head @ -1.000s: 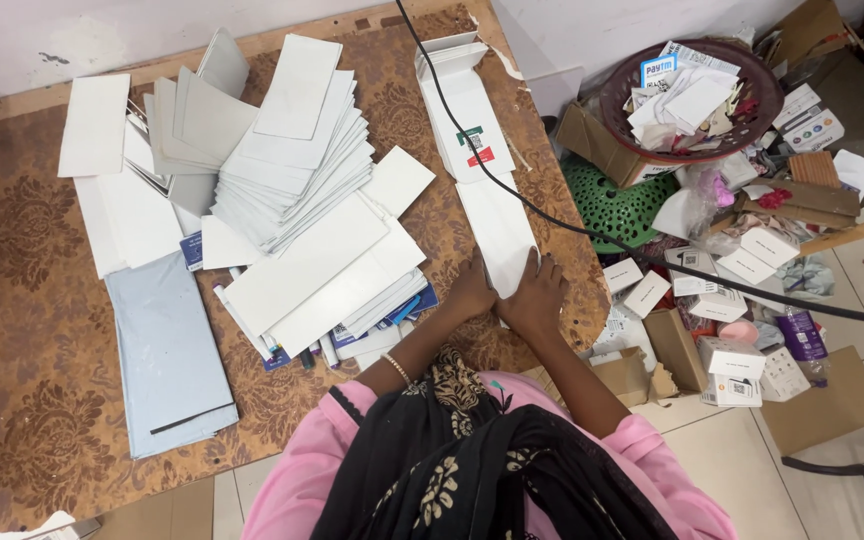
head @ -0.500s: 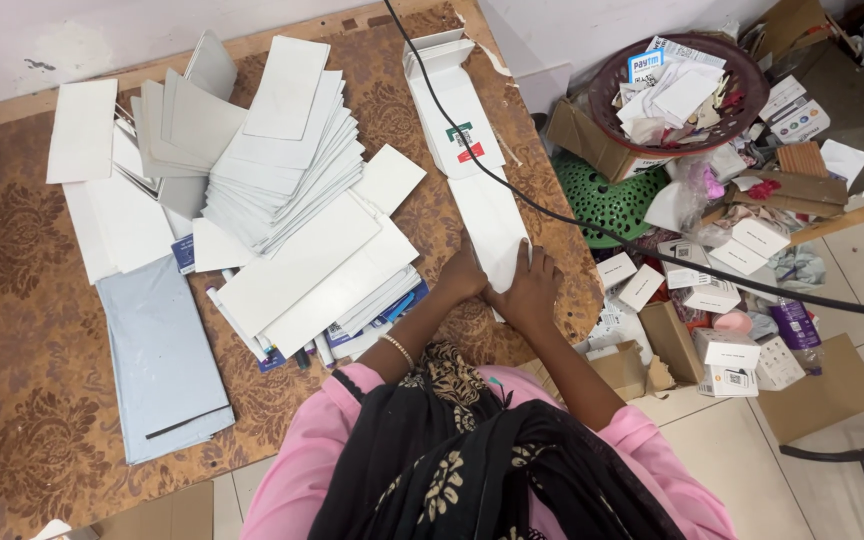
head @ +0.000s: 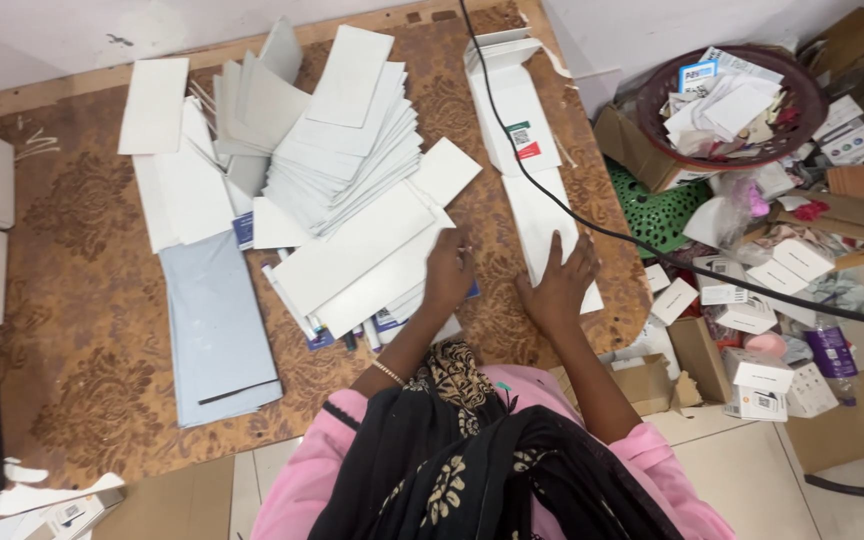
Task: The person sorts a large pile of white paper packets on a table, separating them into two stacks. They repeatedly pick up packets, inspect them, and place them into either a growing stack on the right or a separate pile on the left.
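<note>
Packing workshop: flat cartons, boxes

Dressed in a pink top with short sleeves ending above the elbows, both forearms bare. Draped over the shoulders and down the chest: a black scarf printed with cream leaf and flower shapes, bunched in folds, with a tan patterned patch near the neck. Thin pale bangle around the wrist of the left hand. Nothing worn on the wrist of the right hand. No rings clear enough to tell.
</note>
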